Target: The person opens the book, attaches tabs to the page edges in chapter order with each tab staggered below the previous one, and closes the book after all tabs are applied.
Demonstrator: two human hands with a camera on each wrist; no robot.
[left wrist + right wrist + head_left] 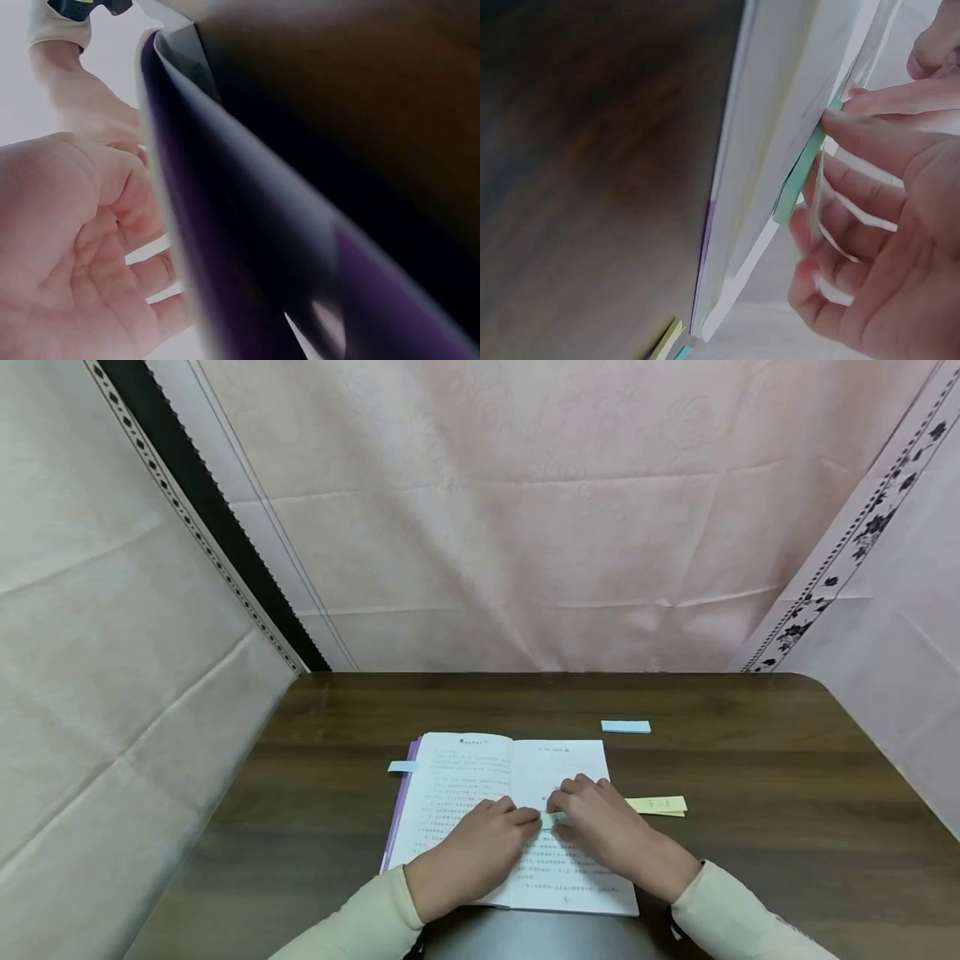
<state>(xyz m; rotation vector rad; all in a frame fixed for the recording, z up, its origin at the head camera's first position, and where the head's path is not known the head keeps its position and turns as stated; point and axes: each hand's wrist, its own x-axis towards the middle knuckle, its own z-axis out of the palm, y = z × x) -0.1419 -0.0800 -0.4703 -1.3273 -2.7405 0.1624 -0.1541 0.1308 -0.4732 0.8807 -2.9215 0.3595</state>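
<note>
Over the right-hand page of the open notebook (465, 777), nearer its spine than its outer edge: a green sticky strip (552, 819), caught between both hands. Left hand (480, 852) curled at the spine-side end, seemingly in a light pinch, with fingertips hidden in the left wrist view. Right hand (603, 831) bent in from the notebook's outer side, thumb against the strip and fingers curled close behind, with only a narrow gap between; among those fingers, a thin pale sheet (819, 199) — perhaps a leaf of the same strip, impossible to say for sure. Main risks from here, by judgement: a torn or creased leaf, from too sharp or uneven a pull; several leaves lifted at once, from a thumb set too deep in the stack; a rucked page, from the weight of a wrist on the notebook; a slip at the spine-side end, from too faint a pinch there. Also exposed to a nudge from the right forearm: yellow strips (658, 805) on the desk (750, 760), just off the notebook's outer edge. Safer, beyond the notebook's top right corner, a light blue strip (626, 727); at its left edge, a jutting blue tab (402, 767). Long axis of the green strip crosswise to the notebook, roughly along the written lines — one end toward the spine, the other toward the outer edge.
</note>
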